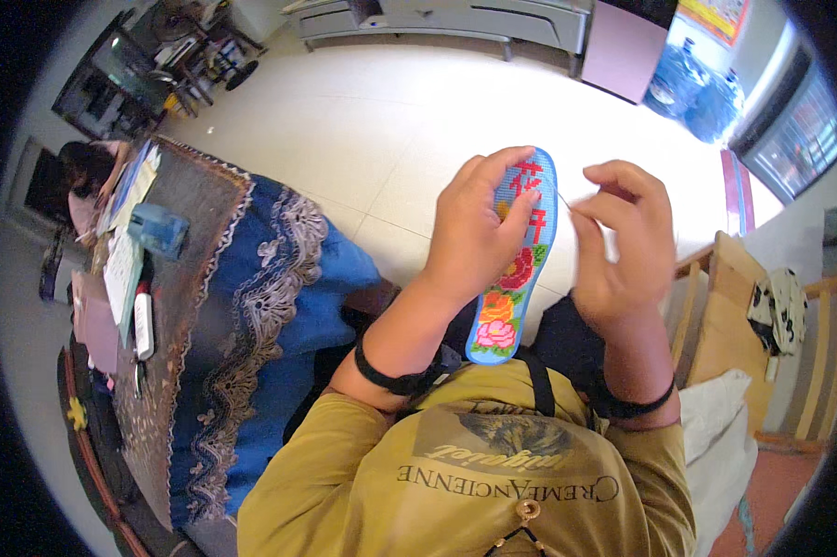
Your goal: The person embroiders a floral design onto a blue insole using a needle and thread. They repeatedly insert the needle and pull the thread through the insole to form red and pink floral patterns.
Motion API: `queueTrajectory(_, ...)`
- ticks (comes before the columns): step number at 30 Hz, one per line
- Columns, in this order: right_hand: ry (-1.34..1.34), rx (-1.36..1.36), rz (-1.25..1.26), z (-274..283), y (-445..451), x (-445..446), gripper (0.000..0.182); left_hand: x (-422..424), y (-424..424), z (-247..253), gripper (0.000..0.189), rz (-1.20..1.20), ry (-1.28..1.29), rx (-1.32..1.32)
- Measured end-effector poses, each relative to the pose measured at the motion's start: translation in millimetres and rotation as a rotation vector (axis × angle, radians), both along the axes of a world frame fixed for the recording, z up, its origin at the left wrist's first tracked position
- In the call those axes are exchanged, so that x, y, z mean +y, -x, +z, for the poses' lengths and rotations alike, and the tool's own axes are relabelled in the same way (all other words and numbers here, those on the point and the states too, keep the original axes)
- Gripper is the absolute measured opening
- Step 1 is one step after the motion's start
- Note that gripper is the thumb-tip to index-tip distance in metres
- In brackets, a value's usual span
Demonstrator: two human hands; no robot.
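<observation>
My left hand point(475, 219) grips an embroidered insole point(512, 278) by its upper part, thumb across the face and fingers at the far edge. Blue binding runs around its rim. Red stitched characters fill the top, and red, orange and pink flowers with green leaves cover the lower part. Just right of the insole, my right hand point(620, 237) pinches a thin needle or thread point(563, 200) between thumb and index finger. The thin line slants from the insole's right edge to those fingertips; which of the two it is cannot be told. The insole's underside is hidden.
To the left, a table point(174, 292) with a blue lace-trimmed cloth point(272, 348) carries papers point(122, 271) and a blue plastic container point(159, 230). A person point(87, 174) leans at its far side. A wooden bench point(728, 334) stands right, water bottles point(676, 80) beyond.
</observation>
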State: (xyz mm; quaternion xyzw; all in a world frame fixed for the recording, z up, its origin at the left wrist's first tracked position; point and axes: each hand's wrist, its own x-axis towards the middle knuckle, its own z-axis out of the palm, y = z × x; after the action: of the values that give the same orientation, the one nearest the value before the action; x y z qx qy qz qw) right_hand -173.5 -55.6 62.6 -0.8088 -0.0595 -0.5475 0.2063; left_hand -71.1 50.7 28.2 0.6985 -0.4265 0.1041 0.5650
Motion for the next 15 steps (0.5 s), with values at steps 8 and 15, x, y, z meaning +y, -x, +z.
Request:
queueTrajectory(8, -1.18, -0.153, 0.605, 13, 44, -72, 0.012, 48, -77, -32, 0.035, 0.442, -0.088, -0.017)
queueTrajectory(15, -1.369, -0.436, 0.491, -19, 112, -176, 0.03, 90, -93, -18, 0.035, 0.601, -0.109, 0.106)
